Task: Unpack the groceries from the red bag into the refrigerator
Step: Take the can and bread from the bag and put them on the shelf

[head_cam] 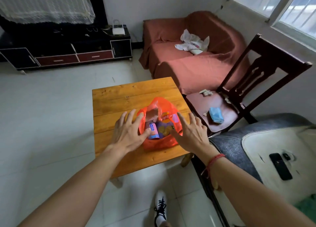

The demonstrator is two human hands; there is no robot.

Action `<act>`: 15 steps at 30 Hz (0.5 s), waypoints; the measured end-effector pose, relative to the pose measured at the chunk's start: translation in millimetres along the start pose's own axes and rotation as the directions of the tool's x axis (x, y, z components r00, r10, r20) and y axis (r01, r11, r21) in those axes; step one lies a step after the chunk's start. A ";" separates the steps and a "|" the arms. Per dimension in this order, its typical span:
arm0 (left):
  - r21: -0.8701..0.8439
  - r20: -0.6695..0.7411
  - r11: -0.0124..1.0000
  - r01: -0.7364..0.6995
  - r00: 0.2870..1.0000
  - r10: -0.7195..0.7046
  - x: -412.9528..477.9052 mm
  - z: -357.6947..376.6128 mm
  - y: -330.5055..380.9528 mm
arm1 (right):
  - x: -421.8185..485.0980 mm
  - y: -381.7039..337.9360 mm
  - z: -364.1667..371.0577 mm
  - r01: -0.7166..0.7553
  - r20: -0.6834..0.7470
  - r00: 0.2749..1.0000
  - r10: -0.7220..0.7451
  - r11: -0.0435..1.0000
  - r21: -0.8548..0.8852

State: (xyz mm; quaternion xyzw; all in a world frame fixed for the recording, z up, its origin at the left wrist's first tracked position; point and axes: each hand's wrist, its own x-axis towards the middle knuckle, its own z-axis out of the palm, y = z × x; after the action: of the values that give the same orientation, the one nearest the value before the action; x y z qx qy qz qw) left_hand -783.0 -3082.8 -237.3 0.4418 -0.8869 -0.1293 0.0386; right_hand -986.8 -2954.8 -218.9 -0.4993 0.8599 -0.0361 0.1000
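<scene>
While the red bag [158,137] sits open on the wooden table [119,96], head view records the left hand [127,132] and right hand [190,132] spread, fingers straight, at its sides, grasping nothing. A chip packet [164,129] and small carton [152,130] lie inside.

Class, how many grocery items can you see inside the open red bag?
2: a pink-and-blue container on the left, a purple crisp packet right of it. More may be hidden beneath.

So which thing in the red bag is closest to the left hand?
The pink carton with the blue label, by the thumb of the left hand. The purple crisp packet lies nearer the right hand.
</scene>
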 end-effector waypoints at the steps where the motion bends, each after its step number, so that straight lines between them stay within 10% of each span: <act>1: -0.001 0.010 1.000 0.013 1.000 -0.013 12.5 2.8 0.7 | 14.8 3.2 0.5 0.015 0.017 1.000 -0.015 1.000 -0.001; 15: -0.038 0.139 0.982 0.184 0.974 -0.177 108.0 39.1 -6.2 | 146.7 18.7 29.3 0.110 0.213 0.970 -0.115 0.993 0.035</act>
State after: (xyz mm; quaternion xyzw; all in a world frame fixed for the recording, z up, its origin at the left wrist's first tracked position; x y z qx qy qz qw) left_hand -850.9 -3164.5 -281.5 0.5097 -0.8401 -0.1841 -0.0224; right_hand -1067.2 -3071.4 -270.6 -0.5468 0.8140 0.0026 0.1958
